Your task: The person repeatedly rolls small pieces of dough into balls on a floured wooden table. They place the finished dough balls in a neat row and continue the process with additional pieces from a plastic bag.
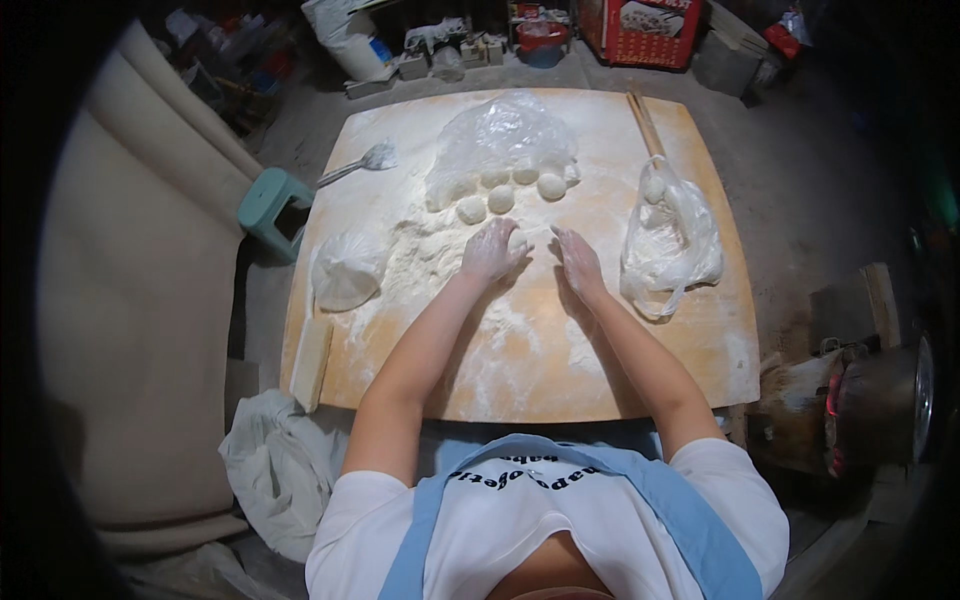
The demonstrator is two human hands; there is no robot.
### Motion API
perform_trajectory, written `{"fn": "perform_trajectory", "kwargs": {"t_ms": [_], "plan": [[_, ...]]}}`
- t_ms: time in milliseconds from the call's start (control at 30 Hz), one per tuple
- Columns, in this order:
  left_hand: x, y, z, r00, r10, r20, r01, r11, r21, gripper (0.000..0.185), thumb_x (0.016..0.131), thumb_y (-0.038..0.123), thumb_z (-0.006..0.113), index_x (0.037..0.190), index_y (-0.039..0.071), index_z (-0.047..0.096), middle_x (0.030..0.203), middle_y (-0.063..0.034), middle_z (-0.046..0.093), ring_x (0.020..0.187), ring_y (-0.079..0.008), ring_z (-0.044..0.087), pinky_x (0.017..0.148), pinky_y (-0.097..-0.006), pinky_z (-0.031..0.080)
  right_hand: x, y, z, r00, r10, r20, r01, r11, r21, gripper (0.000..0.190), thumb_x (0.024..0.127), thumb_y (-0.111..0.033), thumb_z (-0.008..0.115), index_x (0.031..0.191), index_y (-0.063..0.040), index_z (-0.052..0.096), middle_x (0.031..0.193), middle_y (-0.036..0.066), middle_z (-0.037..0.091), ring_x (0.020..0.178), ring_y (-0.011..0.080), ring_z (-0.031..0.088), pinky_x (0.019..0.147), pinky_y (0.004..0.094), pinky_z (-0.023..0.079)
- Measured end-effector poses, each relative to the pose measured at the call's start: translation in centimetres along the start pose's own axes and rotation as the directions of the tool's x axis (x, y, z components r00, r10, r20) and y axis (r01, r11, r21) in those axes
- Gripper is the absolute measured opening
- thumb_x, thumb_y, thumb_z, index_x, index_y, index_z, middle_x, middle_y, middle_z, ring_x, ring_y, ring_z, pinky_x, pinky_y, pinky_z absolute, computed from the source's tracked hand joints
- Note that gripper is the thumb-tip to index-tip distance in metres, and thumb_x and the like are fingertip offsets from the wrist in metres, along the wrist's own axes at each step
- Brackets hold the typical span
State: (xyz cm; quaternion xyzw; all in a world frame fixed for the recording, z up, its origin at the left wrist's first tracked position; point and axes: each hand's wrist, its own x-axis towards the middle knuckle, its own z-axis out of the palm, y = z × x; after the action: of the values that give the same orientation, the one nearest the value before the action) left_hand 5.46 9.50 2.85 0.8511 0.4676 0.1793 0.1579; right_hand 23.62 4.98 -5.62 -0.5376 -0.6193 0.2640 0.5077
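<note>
My left hand (pixel 493 247), dusted with flour, is curled around a pale dough ball (pixel 517 240). Across a small gap to the right, my right hand (pixel 577 256) is held thumb side up with nothing in it, its palm facing the left hand. Just beyond the hands lie several round dough balls (pixel 501 199), some partly under a clear plastic sheet or bag (pixel 502 135). Loose flour (pixel 427 251) is heaped beside my left hand on the floured wooden board (pixel 525 390).
A scraper (pixel 379 156) lies at the far left of the board, a tied plastic bag (pixel 346 270) nearer. On the right are wooden rods (pixel 646 127) and an opened plastic bag of white flour or dough (pixel 667 240). A green stool (pixel 274 210) stands left; a metal drum-like vessel (pixel 847 405) stands right.
</note>
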Motion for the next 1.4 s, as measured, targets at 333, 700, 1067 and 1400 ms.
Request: {"fn": "perform_trajectory", "kwargs": {"t_ms": [333, 700, 1067, 1400], "plan": [[10.1, 0.3, 2.9, 0.996, -0.077, -0.037, 0.084, 0.836, 0.543, 0.057, 0.075, 0.057, 0.056, 0.109, 0.011, 0.058, 0.109, -0.0102, 0.06, 0.108, -0.0242, 0.051, 0.094, -0.0509, 0.031, -1.9, -3.3, -2.6, 0.998, -0.049, -0.048, 0.044, 0.992, -0.117, 0.028, 0.092, -0.021, 0.046, 0.106, -0.001, 0.059, 0.102, 0.016, 0.06, 0.096, 0.0296, 0.056, 0.084, 0.0345, 0.044], [3.2, 2.9, 3.7, 0.979, 0.156, -0.128, -0.106, 0.937, 0.332, 0.063, 0.078, 0.049, 0.056, 0.122, 0.005, 0.047, 0.13, -0.0163, 0.044, 0.124, -0.0335, 0.035, 0.103, -0.0534, 0.019, 4.2, 2.6, -20.8, 0.899, 0.187, -0.396, -0.43, 0.541, -0.722, 0.052, 0.084, -0.036, 0.049, 0.128, -0.009, 0.042, 0.133, 0.018, 0.038, 0.122, 0.0354, 0.036, 0.103, 0.0407, 0.029], [-16.1, 4.1, 0.4, 0.81, 0.48, 0.338, -0.545, 0.828, 0.13, 0.063, 0.082, 0.049, 0.054, 0.131, 0.012, 0.042, 0.137, -0.0148, 0.038, 0.127, -0.0347, 0.033, 0.102, -0.0479, 0.029, 8.3, 0.6, -21.6, 0.965, 0.198, -0.17, -0.23, 0.337, -0.913, 0.044, 0.079, -0.042, 0.054, 0.106, -0.008, 0.061, 0.103, 0.014, 0.063, 0.097, 0.0299, 0.059, 0.083, 0.0408, 0.046], [-9.6, -1.6, -1.2, 0.994, 0.086, 0.068, -0.085, 0.996, -0.011, 0.04, 0.084, 0.032, 0.054, 0.116, 0.009, 0.055, 0.124, -0.0139, 0.052, 0.119, -0.0289, 0.045, 0.098, -0.0401, 0.037, 2.2, 0.7, -20.2, 0.982, -0.18, -0.057, 0.052, 0.552, -0.832, 0.022, 0.08, -0.024, 0.057, 0.082, -0.002, 0.061, 0.082, 0.017, 0.063, 0.075, 0.0372, 0.06, 0.067, 0.0435, 0.048]]}}
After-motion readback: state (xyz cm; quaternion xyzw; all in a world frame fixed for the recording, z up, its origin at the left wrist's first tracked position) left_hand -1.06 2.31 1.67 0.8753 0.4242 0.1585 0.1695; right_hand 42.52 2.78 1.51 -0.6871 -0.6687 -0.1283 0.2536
